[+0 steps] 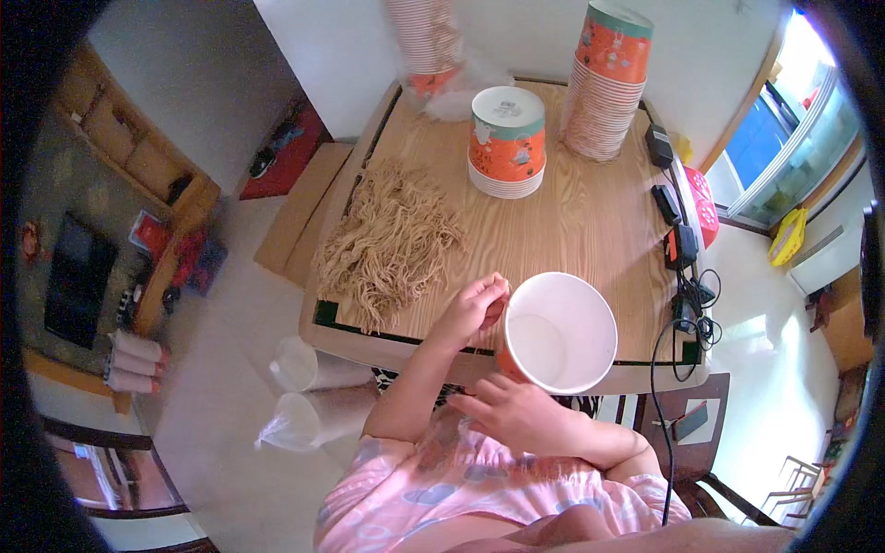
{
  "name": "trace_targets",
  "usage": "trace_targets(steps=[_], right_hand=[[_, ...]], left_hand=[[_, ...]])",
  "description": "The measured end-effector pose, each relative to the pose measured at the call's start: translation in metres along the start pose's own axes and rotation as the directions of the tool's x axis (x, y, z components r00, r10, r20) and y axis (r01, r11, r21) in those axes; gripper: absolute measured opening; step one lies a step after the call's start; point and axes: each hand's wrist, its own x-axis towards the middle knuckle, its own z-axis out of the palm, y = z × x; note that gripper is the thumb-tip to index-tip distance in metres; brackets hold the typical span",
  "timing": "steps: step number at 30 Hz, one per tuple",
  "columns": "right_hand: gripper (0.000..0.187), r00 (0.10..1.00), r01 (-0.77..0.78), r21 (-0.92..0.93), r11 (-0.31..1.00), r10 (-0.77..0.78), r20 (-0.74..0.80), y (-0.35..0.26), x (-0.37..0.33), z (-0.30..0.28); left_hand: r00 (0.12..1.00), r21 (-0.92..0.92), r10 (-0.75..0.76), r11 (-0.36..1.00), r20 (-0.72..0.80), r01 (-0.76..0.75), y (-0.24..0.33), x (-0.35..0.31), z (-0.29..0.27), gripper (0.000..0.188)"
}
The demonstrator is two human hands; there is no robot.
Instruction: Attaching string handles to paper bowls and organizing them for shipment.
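Note:
A white-lined paper bucket (562, 332) with an orange outside is tilted at the table's near edge, its open mouth facing up toward me. My left hand (475, 309) is closed in a pinch beside the bucket's left rim; what sits between its fingertips is too small to make out. Against the bucket's near lower side, my right hand (525, 415) grips it, fingers pointing left. A loose heap of tan cords (392, 244) lies on the table left of my hands. Beyond the bucket, a short upside-down stack of matching buckets (507, 152) stands on the table.
Taller bucket stacks stand at the back right (608, 83) and, in clear plastic, at the back left (429, 46). Power adapters and black cables (682, 249) line the table's right edge. Plastic-wrapped stacks (323, 415) lie low on the left. A chair (691, 424) bears a phone (690, 420).

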Motion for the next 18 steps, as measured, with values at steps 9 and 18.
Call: trace_targets(steps=[9,18], right_hand=[[0.022,0.682,-0.239,0.284,0.929,0.369,-0.632,0.050,-0.029,-0.051],[0.042,0.549,-0.476,0.117,0.871,0.399,-0.734,0.103,-0.024,-0.041]], left_hand=[[0.832,0.870,0.530,0.476,-0.164,-0.132,-0.047,0.047,-0.022,0.013],[0.778,0.976,0.615,0.219,-0.125,-0.017,-0.049,0.061,-0.018,0.013]])
